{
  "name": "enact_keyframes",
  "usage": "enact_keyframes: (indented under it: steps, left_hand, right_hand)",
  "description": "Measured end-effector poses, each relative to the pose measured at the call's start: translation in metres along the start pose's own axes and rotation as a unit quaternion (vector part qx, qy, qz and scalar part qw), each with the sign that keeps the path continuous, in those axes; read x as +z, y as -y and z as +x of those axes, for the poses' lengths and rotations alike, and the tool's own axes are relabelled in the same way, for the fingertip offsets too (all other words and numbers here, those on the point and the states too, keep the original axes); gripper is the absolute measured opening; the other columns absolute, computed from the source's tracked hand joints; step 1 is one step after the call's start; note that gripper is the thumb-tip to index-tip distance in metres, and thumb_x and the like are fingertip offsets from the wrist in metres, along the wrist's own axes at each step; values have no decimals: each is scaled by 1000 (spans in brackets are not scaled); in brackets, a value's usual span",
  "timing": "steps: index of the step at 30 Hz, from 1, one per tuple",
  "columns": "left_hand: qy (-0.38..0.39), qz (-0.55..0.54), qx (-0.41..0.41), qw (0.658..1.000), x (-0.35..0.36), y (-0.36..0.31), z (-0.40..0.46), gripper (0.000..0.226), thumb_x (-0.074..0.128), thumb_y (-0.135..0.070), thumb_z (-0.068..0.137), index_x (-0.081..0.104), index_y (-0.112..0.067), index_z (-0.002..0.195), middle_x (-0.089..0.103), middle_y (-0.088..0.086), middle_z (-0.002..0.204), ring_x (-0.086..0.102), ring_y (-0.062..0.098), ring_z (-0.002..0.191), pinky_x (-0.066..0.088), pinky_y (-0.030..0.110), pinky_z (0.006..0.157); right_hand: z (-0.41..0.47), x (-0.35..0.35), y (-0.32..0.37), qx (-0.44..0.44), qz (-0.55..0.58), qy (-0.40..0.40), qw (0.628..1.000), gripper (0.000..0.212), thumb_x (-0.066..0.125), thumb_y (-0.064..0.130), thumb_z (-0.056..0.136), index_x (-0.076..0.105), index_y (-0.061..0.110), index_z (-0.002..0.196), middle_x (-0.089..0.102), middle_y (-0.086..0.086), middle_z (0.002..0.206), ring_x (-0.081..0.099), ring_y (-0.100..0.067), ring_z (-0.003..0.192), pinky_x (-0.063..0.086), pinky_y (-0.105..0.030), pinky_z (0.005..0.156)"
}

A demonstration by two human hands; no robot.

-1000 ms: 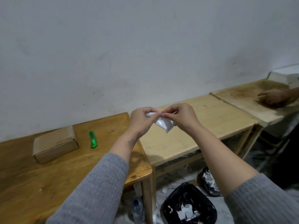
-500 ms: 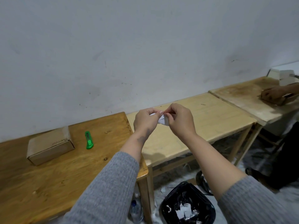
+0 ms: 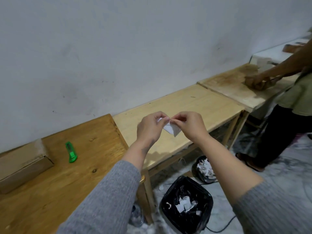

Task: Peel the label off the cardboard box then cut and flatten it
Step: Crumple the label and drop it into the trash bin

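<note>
A crumpled white label (image 3: 171, 129) hangs between both my hands, held in the air above the light wooden table (image 3: 194, 107). My left hand (image 3: 150, 127) pinches its upper left part, and my right hand (image 3: 189, 125) pinches its top edge with fingertips close to the left ones. The closed brown cardboard box (image 3: 22, 164) lies on the darker wooden table (image 3: 67, 183) at the far left, partly cut off by the frame. A green box cutter (image 3: 71, 152) lies just right of the box.
A black-lined bin (image 3: 186, 205) with white paper scraps stands on the floor below my hands, a second bin (image 3: 204, 168) behind it. Another person (image 3: 287, 98) stands at the right, with their hands on the third table (image 3: 236, 88). A plastic bottle (image 3: 137, 215) sits under the table.
The view has swung right and down, bringing the other person into frame. My hands have kept the label between them; more of it now hangs below my fingers than half a second ago.
</note>
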State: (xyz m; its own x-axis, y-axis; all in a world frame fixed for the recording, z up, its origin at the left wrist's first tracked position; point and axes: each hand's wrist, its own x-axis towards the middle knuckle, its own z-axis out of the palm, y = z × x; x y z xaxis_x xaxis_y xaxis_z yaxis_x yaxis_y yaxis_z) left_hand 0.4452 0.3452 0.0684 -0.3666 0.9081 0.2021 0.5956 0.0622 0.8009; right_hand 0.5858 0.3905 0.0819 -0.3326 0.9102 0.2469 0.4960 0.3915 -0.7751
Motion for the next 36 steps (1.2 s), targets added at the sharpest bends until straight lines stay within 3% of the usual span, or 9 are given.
enact_keyframes:
  steps: [5,9,14,20,23,25,27,32,36]
  left_hand:
    - [10,76,91,993,3,10,-1,16,52,-44,93,61,-37,82,60,-10,66,55,17,72,39,32,67]
    - [50,49,106,992,12,24,-1,14,56,-40,92,65,-35,82,66,-10,75,55,11,73,38,29,60]
    - [63,-36,47,996,36,27,3,20,61,-29,89,63,-35,71,67,-11,77,60,14,83,42,28,66]
    - [72,-76,-54,993,69,19,22,24,63,-26,88,64,-30,65,68,-6,82,62,18,89,47,32,78]
    - [43,-115,-148,981,86,18,28,24,61,-25,89,67,-27,65,69,-4,82,60,17,79,47,28,71]
    - [7,-157,-215,964,90,21,33,23,60,-23,92,69,-21,72,65,-3,76,54,14,65,44,20,55]
    - [-16,-176,-220,959,93,24,36,18,58,-23,95,71,-13,86,63,-2,79,52,10,62,41,14,48]
    - [-124,-202,-229,944,105,28,43,20,44,-27,101,60,-18,105,61,0,107,56,16,92,42,28,79]
    - [-183,-210,-261,924,119,26,37,25,34,-27,104,56,-15,106,55,1,99,51,14,79,41,26,67]
  right_hand:
    - [3,-2,-4,22,-30,43,998,8,68,16,85,73,10,83,67,3,76,60,-7,73,41,-14,61]
    - [-7,6,-20,15,-20,41,999,9,66,13,85,67,10,77,62,2,69,53,-6,64,39,-16,57]
    - [-9,19,-41,4,-58,-6,998,16,62,14,82,56,13,67,58,-6,65,52,-22,64,40,-31,57]
    - [-1,14,-60,-49,-135,-52,988,14,53,9,80,48,9,67,49,-6,63,45,-28,61,29,-32,50]
    - [3,6,-67,-139,-158,-42,977,10,48,5,76,47,8,66,50,-4,64,43,-25,62,28,-32,49]
    - [9,0,-72,-187,-158,-17,970,10,48,4,76,49,10,68,52,-2,66,44,-23,62,31,-32,49]
    - [20,-10,-83,-155,-101,11,983,12,55,7,84,57,12,74,58,1,71,51,-19,65,40,-32,55]
    - [43,-41,-119,2,65,3,998,9,65,16,87,65,14,79,61,7,71,53,-1,66,43,-14,62]
    - [59,-48,-129,36,76,-44,995,6,62,22,89,66,18,85,62,7,77,55,-6,69,41,-20,63]
